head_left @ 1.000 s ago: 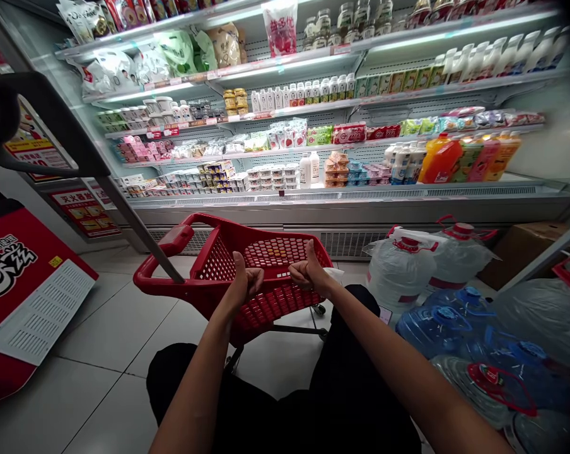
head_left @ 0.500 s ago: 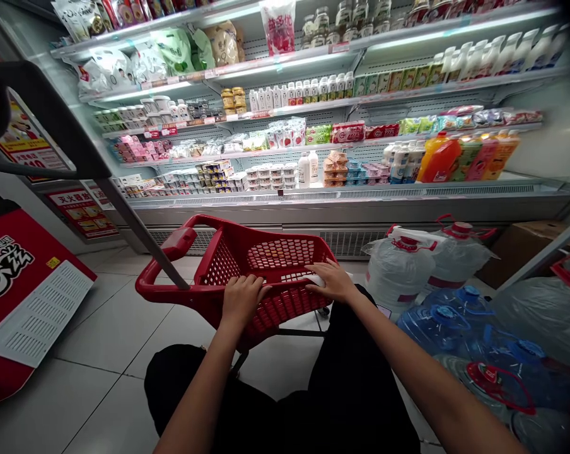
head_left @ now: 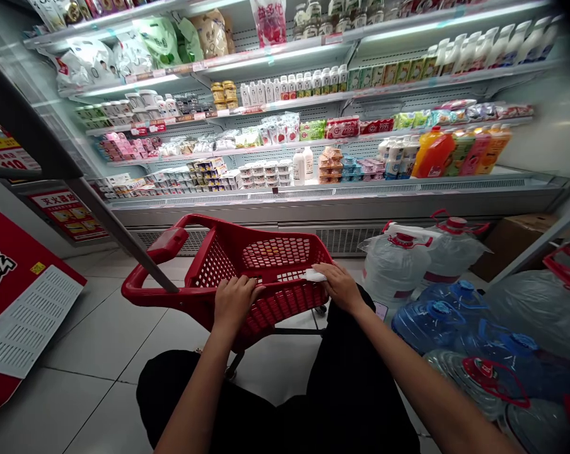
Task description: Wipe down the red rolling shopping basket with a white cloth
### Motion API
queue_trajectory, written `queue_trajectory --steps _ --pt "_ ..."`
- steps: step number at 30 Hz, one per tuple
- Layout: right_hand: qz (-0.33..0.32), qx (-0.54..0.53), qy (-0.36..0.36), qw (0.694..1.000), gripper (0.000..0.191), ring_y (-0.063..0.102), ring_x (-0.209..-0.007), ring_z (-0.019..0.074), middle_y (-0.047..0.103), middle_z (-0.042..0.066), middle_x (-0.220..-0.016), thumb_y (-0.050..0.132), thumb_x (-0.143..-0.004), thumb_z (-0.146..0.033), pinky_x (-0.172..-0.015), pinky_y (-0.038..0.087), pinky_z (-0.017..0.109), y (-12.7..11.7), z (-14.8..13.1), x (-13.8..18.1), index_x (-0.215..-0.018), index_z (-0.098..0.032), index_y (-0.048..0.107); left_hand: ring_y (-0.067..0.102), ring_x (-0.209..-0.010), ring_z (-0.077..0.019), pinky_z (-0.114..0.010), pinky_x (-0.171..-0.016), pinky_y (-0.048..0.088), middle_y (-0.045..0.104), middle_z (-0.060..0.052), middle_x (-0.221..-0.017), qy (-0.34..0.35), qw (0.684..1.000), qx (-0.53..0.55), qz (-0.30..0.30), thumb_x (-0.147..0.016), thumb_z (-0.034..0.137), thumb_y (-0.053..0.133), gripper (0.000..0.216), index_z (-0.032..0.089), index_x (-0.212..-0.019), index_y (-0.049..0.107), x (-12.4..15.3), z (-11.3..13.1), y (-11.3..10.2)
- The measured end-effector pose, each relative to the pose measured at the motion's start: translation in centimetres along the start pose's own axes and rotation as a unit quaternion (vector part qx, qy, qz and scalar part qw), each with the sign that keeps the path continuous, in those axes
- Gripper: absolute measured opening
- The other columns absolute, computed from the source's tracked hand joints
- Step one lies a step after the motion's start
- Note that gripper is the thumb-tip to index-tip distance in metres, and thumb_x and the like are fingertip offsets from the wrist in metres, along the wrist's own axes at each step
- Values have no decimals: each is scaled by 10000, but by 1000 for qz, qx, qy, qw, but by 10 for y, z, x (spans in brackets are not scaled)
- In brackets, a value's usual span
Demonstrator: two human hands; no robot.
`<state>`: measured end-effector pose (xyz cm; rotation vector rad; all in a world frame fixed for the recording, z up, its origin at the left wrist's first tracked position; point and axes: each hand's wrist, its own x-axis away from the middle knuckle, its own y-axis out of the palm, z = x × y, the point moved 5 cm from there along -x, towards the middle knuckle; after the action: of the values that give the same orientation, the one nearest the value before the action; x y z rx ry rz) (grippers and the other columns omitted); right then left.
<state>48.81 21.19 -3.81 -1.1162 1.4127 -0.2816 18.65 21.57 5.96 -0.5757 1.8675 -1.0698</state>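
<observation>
A red plastic shopping cart point(head_left: 275, 252) with a perforated basket stands sideways before me. My left hand point(head_left: 235, 301) is closed over the near rim of the basket, fingers curled to the inside. Farther right, my right hand point(head_left: 344, 287) presses a white tissue point(head_left: 314, 275) onto the same rim, close to the basket's right corner. The tissue sticks out past the fingertips on the left. Part of it is hidden under the fingers.
An open chiller point(head_left: 275, 200) with dairy and drinks spans the back. Large water jugs point(head_left: 401, 265) crowd the right. A dark-handled grey pole point(head_left: 119, 230) crosses the left in front of the cart handle. A red cabinet point(head_left: 20, 328) stands at left.
My right hand has slid right along the rim toward the corner with the tissue, more of which now shows. My left hand stays on the rim. The view has shifted slightly.
</observation>
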Motion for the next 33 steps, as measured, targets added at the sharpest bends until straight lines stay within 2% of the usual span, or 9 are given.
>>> queue_trajectory --steps 3,6,9,12,17,21,24,27,33 --pt "51 41 27 998 534 479 -1450 245 556 99 -1533 371 -1046 -217 -1232 354 499 10 -30 -7 -1577 -183 422 650 -1056 -295 -488 -991 388 752 -84 -1113 -26 999 28 28 -1044 467 462 340 281 -1082 744 1 -3 4" --pt "50 47 -8 998 595 404 -1501 257 471 123 -1596 406 -1005 -166 -1227 360 479 29 -89 -30 -1598 -133 372 586 -1226 -316 -559 -1131 279 724 -63 -1263 -59 996 51 52 -1036 407 493 301 327 -1226 713 2 -5 8" --pt "28 18 -51 998 617 398 -1504 256 439 129 -1615 429 -988 -148 -1218 367 461 48 -149 -58 -1600 -115 357 545 -1300 -309 -561 -1176 227 674 -65 -1383 -55 996 60 48 -1022 297 489 416 314 -1423 597 3 -6 12" --pt "20 -11 -67 997 653 435 -1479 248 444 139 -1610 450 -992 -163 -1202 386 440 56 -176 -75 -1624 -116 293 530 -1329 -305 -525 -1173 260 616 -90 -1466 -43 997 61 36 -988 255 503 561 266 -1547 465 6 -10 12" --pt "-18 10 -106 994 692 374 -1516 195 358 52 -1667 384 -1014 -126 -1243 325 428 44 -126 -54 -1662 -240 167 504 -1370 -293 -499 -1182 259 572 -69 -1523 -37 996 73 23 -1016 366 488 604 289 -1602 362 8 -14 15" --pt "-10 64 0 998 684 284 -1560 241 302 32 -1692 343 -1037 -183 -1275 245 522 22 -39 -20 -1670 -278 103 493 -1394 -299 -518 -1197 238 562 -65 -1535 -43 995 94 16 -1042 414 444 577 311 -1603 357 4 -14 20" --pt "6 89 74 993 669 274 -1562 279 295 39 -1696 314 -1040 -214 -1252 271 571 16 -2 -10 -1672 -278 102 504 -1395 -310 -531 -1201 252 570 -65 -1527 -44 993 105 7 -1029 390 470 562 327 -1583 399 -1 -14 23" --pt "0 67 73 995 672 362 -1522 273 366 54 -1667 311 -1028 -207 -1237 309 545 27 -20 -26 -1672 -267 126 498 -1407 -312 -545 -1218 235 569 -66 -1528 -44 993 107 7 -1012 376 498 559 320 -1564 433 -6 -17 25" --pt "-46 4 -37 998 661 392 -1497 250 388 12 -1655 409 -1019 -243 -1230 308 467 66 -134 -83 -1651 -300 228 411 -1486 -296 -558 -1277 109 523 -54 -1570 -37 995 96 3 -959 314 543 614 294 -1563 439 -14 -32 32"
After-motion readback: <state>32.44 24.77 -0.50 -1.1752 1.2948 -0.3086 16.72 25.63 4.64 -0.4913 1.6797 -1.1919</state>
